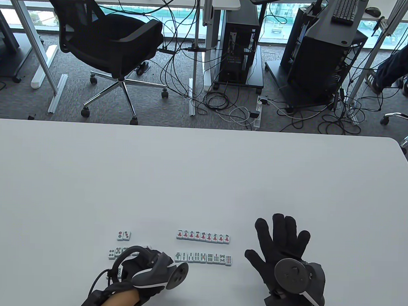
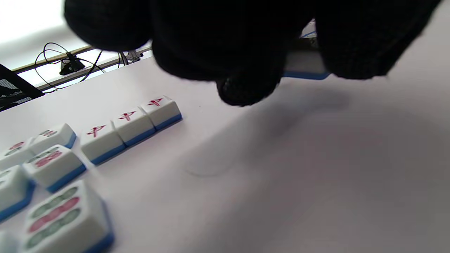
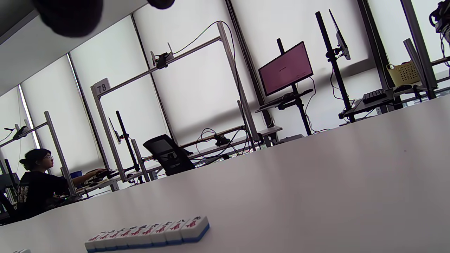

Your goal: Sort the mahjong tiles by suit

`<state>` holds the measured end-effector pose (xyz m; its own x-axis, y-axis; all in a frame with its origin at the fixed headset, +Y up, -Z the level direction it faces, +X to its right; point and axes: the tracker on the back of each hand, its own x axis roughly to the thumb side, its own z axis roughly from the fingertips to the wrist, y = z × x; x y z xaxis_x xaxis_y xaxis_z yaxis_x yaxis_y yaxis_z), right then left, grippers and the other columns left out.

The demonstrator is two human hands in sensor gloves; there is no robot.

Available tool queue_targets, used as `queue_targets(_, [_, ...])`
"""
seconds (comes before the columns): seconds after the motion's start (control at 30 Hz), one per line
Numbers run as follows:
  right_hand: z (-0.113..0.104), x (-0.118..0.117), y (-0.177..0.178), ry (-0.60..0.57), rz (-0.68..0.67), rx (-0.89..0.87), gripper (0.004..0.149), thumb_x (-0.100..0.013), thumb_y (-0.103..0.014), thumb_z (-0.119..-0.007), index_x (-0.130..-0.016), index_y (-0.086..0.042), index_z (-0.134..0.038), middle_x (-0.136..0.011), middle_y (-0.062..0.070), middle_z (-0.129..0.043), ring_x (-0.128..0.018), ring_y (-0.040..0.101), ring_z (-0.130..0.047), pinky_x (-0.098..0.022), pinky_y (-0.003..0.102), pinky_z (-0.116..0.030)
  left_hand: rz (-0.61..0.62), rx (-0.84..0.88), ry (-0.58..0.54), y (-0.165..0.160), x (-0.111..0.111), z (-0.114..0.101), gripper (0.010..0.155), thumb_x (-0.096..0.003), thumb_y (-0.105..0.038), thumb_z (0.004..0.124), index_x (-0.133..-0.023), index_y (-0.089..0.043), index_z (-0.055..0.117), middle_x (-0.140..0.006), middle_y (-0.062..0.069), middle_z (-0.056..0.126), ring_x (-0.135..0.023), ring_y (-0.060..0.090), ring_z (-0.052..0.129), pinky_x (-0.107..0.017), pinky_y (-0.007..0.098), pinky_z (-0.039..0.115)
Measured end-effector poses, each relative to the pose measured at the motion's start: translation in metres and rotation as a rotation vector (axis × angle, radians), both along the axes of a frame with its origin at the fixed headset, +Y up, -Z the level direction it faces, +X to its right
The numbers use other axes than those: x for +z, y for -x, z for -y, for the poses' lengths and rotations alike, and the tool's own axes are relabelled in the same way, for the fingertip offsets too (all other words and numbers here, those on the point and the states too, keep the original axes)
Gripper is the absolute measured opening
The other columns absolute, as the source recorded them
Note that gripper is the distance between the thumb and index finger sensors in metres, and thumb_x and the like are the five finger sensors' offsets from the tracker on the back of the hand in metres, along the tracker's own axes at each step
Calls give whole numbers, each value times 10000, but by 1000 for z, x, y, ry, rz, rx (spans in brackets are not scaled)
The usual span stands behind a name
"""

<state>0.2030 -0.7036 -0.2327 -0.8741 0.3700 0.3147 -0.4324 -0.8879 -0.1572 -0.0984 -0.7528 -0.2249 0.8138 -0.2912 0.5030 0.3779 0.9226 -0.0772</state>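
A row of character tiles lies above a row of bamboo tiles at the table's near middle. Two dot tiles sit to the left, with more dot tiles below them. My left hand hovers over that lower dot group with its fingers curled under the tracker. In the left wrist view its fingers and thumb close around a blue-backed tile whose face is hidden. My right hand rests flat right of the rows, fingers spread, holding nothing. The right wrist view shows the character row.
The white table stretches bare beyond the tiles. An office chair, computer towers and cables stand on the floor past its far edge. A person sits at a desk in the right wrist view's background.
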Motion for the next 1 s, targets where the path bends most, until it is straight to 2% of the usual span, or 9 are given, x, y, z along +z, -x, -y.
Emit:
queue_targets(0.17, [1, 0, 1, 7, -7, -1, 763, -510, -633, -603, -1122, -377, -226, -1189, 92, -63, -1041, 374, 29, -672, 692, -13, 19, -33, 16, -6, 5, 10, 647, -298, -544, 860, -810, -149, 826, -615, -66, 984, -334, 109, 988, -384, 410, 850])
queue_targets(0.27, [2, -1, 2, 14, -7, 9, 764, -511, -633, -602, -1123, -374, -227, -1190, 93, -66, -1042, 376, 25, -673, 692, -15, 1, -35, 19, -4, 6, 8, 689, -293, -566, 851, -847, -158, 809, -647, -54, 976, -358, 123, 987, -398, 422, 841])
queue_targets(0.33, [3, -1, 2, 23, -9, 8, 764, -510, -632, -603, -1122, -376, -226, -1189, 92, -67, -1041, 376, 25, -672, 692, -15, -1, -32, -14, -1, 8, 0, 683, -288, -570, 852, -856, -194, 816, -650, -55, 977, -361, 126, 989, -399, 424, 841])
queue_targets(0.47, [3, -1, 2, 29, -11, 2, 764, -510, -632, -604, -1122, -376, -225, -1188, 92, -67, -1041, 376, 25, -673, 692, -15, -53, -20, -82, 17, 0, -32, 637, -297, -555, 856, -830, -208, 844, -623, -60, 995, -336, 125, 993, -384, 421, 846])
queue_targets(0.57, [3, -1, 2, 34, -7, 6, 763, -510, -632, -604, -1121, -376, -225, -1188, 92, -68, -1041, 375, 24, -675, 692, -31, -127, -12, -134, 44, -18, -56, 615, -298, -541, 861, -819, -213, 858, -612, -59, 1004, -322, 128, 995, -368, 419, 846])
queue_targets(0.67, [3, -2, 2, 38, -3, 9, 765, -510, -631, -604, -1122, -373, -224, -1188, 93, -68, -1041, 377, 23, -675, 691, -31, -213, -24, -186, 70, -38, -67, 583, -296, -513, 874, -805, -227, 869, -594, -63, 1011, -304, 126, 994, -357, 415, 847])
queue_targets(0.73, [3, -2, 2, 39, 0, 11, 766, -510, -632, -604, -1122, -372, -224, -1189, 91, -70, -1041, 377, 22, -676, 691, -31, -269, -47, -206, 88, -51, -65, 572, -291, -502, 882, -801, -243, 871, -579, -72, 1013, -286, 116, 990, -344, 407, 849])
queue_targets(0.87, [4, -3, 2, 49, 2, 16, 765, -511, -630, -605, -1122, -373, -223, -1189, 95, -72, -1041, 379, 20, -676, 692, -32, -374, -131, -154, 116, -72, -43, 620, -276, -497, 894, -845, -261, 827, -605, -82, 998, -302, 103, 984, -355, 398, 847])
queue_targets(1.0, [4, -3, 2, 53, 1, 11, 765, -511, -631, -607, -1122, -374, -225, -1190, 96, -72, -1042, 379, 19, -676, 693, -32, -390, -153, -85, 126, -79, -22, 629, -271, -505, 893, -854, -281, 819, -608, -87, 996, -301, 94, 982, -351, 389, 850])
